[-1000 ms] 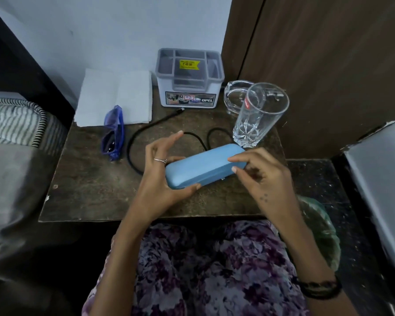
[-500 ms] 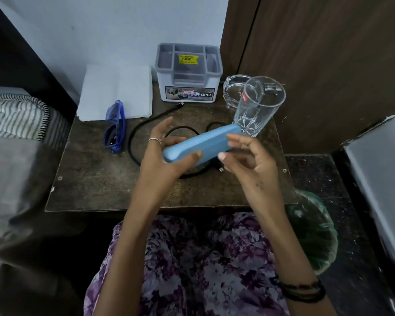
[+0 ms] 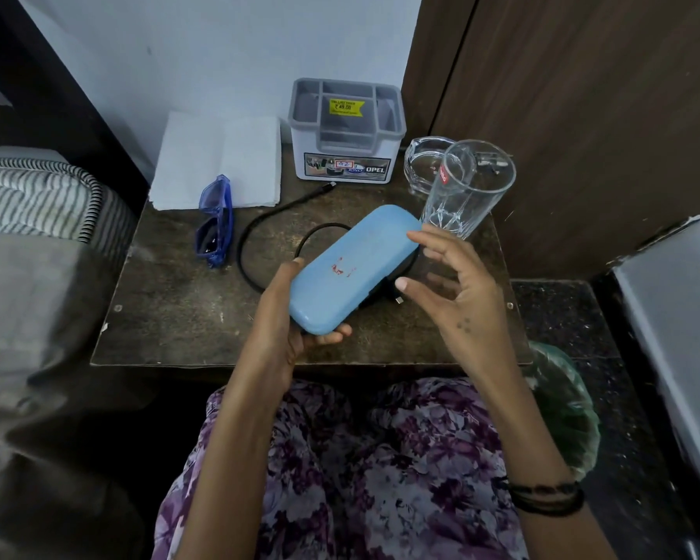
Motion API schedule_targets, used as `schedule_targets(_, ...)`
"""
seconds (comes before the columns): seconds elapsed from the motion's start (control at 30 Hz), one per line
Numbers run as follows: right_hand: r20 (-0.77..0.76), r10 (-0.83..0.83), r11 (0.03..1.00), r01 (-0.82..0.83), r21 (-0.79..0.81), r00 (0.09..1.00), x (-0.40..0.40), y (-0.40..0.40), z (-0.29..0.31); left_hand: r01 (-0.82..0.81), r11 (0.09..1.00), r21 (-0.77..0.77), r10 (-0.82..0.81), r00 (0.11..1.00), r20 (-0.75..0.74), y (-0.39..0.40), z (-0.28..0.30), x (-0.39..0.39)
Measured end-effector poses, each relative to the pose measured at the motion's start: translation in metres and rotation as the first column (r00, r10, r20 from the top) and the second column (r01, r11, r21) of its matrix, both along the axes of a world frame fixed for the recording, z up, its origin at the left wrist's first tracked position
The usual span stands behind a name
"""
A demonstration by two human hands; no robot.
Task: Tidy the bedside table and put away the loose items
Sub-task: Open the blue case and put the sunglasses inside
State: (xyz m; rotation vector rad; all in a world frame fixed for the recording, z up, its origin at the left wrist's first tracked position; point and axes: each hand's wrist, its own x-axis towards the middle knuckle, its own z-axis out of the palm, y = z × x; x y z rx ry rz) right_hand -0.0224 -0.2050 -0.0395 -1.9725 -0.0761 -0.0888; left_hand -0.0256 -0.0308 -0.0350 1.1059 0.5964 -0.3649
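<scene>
A light blue glasses case (image 3: 350, 268) with a red mark on its lid is lifted above the bedside table (image 3: 170, 317). My left hand (image 3: 283, 317) grips its near end from below. My right hand (image 3: 449, 293) hovers at the case's far right edge, fingers spread, fingertips touching or almost touching it. The case is closed. Blue sunglasses (image 3: 216, 222) lie folded at the table's left. A black cable (image 3: 259, 236) loops under the case. A grey and white organiser box (image 3: 346, 131) stands at the back.
A folded white paper (image 3: 219, 159) lies at the back left. A tall drinking glass (image 3: 467, 187) and a glass ashtray (image 3: 423, 163) stand at the back right, close to my right hand. A bed is on the left, a green bag (image 3: 562, 410) on the floor right.
The case has been lifted off the table and turned, so its broad lid now faces up. My right hand has loosened from pinching its end to open fingers.
</scene>
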Motion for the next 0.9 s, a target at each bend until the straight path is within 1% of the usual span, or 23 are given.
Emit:
schedule_targets(0.1, 0.013, 0.110, 0.971, -0.105, -0.215, 0.994, 0.003, -0.005, -0.003, 0.043, 0.993, 0.107, -0.043, 0.999, -0.002, 0.002, -0.005, 0.000)
schedule_targets(0.2, 0.000, 0.248, 0.890, -0.228, -0.395, 0.969, 0.009, -0.013, -0.006, 0.066, 0.971, 0.230, -0.078, 0.996, 0.046, 0.005, -0.010, 0.002)
schedule_targets(0.27, -0.002, 0.328, 0.823, -0.287, -0.491, 0.945, 0.013, -0.014, -0.009, 0.076, 0.966, 0.246, -0.101, 0.991, 0.090, 0.006, -0.013, 0.006)
schedule_targets(0.33, -0.005, 0.365, 0.767, -0.304, -0.565, 0.931, 0.015, -0.011, -0.013, 0.108, 0.962, 0.251, -0.140, 0.984, 0.111, 0.005, -0.015, 0.009)
schedule_targets(0.43, 0.049, 0.358, 0.750, -0.256, -0.610, 0.932, 0.017, -0.007, -0.019, 0.128, 0.957, 0.259, -0.171, 0.974, 0.151, 0.005, -0.018, 0.008)
schedule_targets(0.5, 0.110, 0.335, 0.764, -0.201, -0.614, 0.936, 0.018, -0.003, -0.022, 0.182, 0.941, 0.285, -0.242, 0.951, 0.193, 0.007, -0.018, 0.007)
schedule_targets(0.53, 0.139, 0.323, 0.770, -0.175, -0.614, 0.936, 0.019, -0.001, -0.023, 0.217, 0.921, 0.322, -0.294, 0.932, 0.213, 0.008, -0.019, 0.006)
schedule_targets(0.6, 0.170, 0.322, 0.764, -0.150, -0.627, 0.931, 0.023, 0.004, -0.025, 0.251, 0.849, 0.465, -0.401, 0.879, 0.257, 0.010, -0.023, 0.007)
schedule_targets(0.63, 0.167, 0.337, 0.746, -0.155, -0.647, 0.926, 0.025, 0.006, -0.025, 0.239, 0.793, 0.560, -0.451, 0.848, 0.277, 0.010, -0.026, 0.008)
schedule_targets(0.7, 0.144, 0.376, 0.705, -0.181, -0.686, 0.915, 0.029, 0.010, -0.026, 0.164, 0.674, 0.720, -0.521, 0.796, 0.307, 0.008, -0.035, 0.007)
schedule_targets(0.73, 0.130, 0.388, 0.693, -0.195, -0.694, 0.913, 0.032, 0.011, -0.025, 0.111, 0.642, 0.759, -0.525, 0.785, 0.330, 0.008, -0.038, 0.007)
schedule_targets(0.77, 0.115, 0.396, 0.683, -0.209, -0.700, 0.911, 0.035, 0.010, -0.023, 0.063, 0.634, 0.771, -0.514, 0.779, 0.359, 0.008, -0.041, 0.006)
schedule_targets(0.8, 0.097, 0.407, 0.667, -0.222, -0.711, 0.908, 0.037, 0.009, -0.021, 0.033, 0.646, 0.762, -0.495, 0.778, 0.386, 0.010, -0.042, 0.006)
schedule_targets(0.83, 0.074, 0.424, 0.642, -0.242, -0.727, 0.903, 0.040, 0.007, -0.018, 0.031, 0.673, 0.739, -0.476, 0.783, 0.400, 0.013, -0.043, 0.006)
schedule_targets(0.9, 0.001, 0.472, 0.590, -0.314, -0.744, 0.882, 0.042, 0.001, -0.010, 0.094, 0.736, 0.671, -0.462, 0.793, 0.396, 0.022, -0.044, 0.004)
